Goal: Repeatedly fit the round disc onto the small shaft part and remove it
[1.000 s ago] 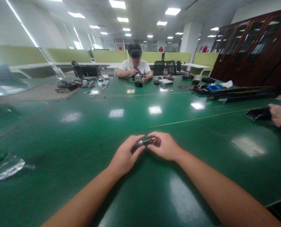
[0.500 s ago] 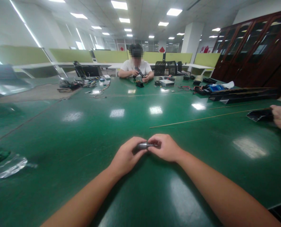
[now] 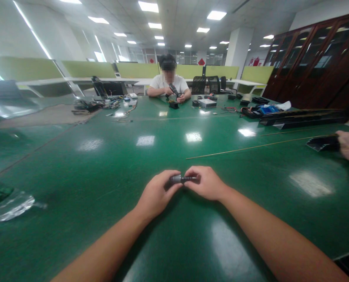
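Above the green surface (image 3: 118, 156), a small metallic cylinder (image 3: 176, 179) with a thin dark shaft (image 3: 190, 179) lies level between two bare hands. The left hand (image 3: 157, 194) grips the cylinder between thumb and fingers; the right hand (image 3: 205, 183) pinches the shaft. Beyond them lies a thin rod (image 3: 236, 150).

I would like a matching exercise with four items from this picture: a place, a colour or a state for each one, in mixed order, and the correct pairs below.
1. Long thin rod
2. Left hand
3. Cabinet
4. Right hand

A. Dark reddish brown
B. At the thin end of the small cylindrical part
C. Gold-coloured, lying on the green tabletop
D. Around the thick end of the same part

Pairs: 1-C, 2-D, 3-A, 4-B
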{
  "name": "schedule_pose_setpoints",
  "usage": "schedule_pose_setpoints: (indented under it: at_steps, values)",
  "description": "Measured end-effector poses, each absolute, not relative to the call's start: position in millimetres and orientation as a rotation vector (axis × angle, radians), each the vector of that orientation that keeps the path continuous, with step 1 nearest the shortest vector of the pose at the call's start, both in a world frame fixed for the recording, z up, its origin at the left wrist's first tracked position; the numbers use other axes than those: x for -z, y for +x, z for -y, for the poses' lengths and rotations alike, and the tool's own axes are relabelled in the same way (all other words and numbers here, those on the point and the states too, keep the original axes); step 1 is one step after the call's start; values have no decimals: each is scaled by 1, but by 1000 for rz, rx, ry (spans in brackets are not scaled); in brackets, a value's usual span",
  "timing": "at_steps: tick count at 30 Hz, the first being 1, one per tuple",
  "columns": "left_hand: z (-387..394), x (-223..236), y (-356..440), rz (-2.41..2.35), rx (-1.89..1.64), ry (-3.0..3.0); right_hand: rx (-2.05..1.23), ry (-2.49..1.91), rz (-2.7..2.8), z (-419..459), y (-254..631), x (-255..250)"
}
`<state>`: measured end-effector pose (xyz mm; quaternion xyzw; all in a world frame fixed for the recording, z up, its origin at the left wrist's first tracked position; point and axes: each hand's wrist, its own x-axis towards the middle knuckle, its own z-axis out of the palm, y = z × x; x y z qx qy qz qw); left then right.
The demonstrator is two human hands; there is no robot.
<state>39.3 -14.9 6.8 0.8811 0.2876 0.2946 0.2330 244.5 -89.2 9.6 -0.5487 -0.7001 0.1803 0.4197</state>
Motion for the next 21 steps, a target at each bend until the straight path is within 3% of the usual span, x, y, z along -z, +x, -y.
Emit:
schedule_pose_setpoints:
  at_steps: [21]
  values:
    - [13,-13,38,-784,-873,2430,-426,-1456,1685,90,244,-16]
